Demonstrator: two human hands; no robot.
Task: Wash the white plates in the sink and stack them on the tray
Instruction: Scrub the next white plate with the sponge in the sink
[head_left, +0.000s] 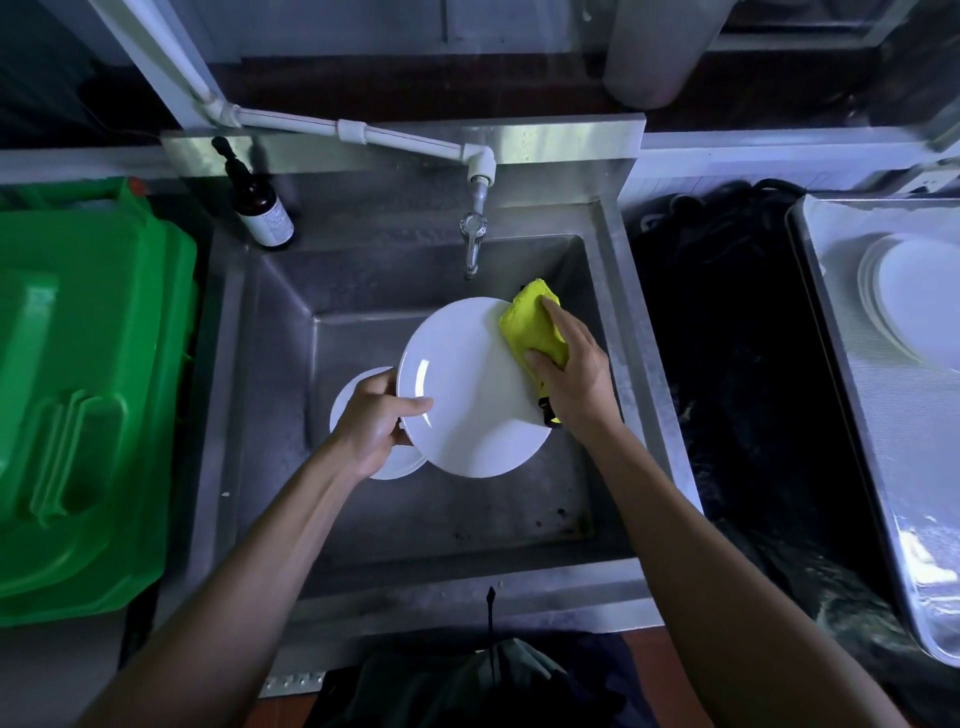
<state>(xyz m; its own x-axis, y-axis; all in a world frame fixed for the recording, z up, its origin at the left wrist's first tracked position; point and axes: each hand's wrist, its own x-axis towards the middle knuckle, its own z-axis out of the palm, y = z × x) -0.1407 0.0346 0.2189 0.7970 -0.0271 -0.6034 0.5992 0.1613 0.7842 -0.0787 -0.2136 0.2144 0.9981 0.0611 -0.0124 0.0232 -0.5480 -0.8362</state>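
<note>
My left hand (375, 420) grips the lower left rim of a white plate (470, 387) at the centre of the frame, thumb lying over its face and fingers curled behind. The plate is tilted, face up toward me, held above the steel sink (524, 519). My right hand (569, 364) presses a yellow cloth (530, 322) against the plate's upper right edge, fingers curled round the cloth. A second plate (358, 387) lies beneath, left of centre, mostly hidden. Further back, the tap (472, 244) points down. At upper left stands a dark bottle (262, 208); its label is unreadable. At the right edge, stacked plates (904, 296) rest on the tray (852, 364).
</note>
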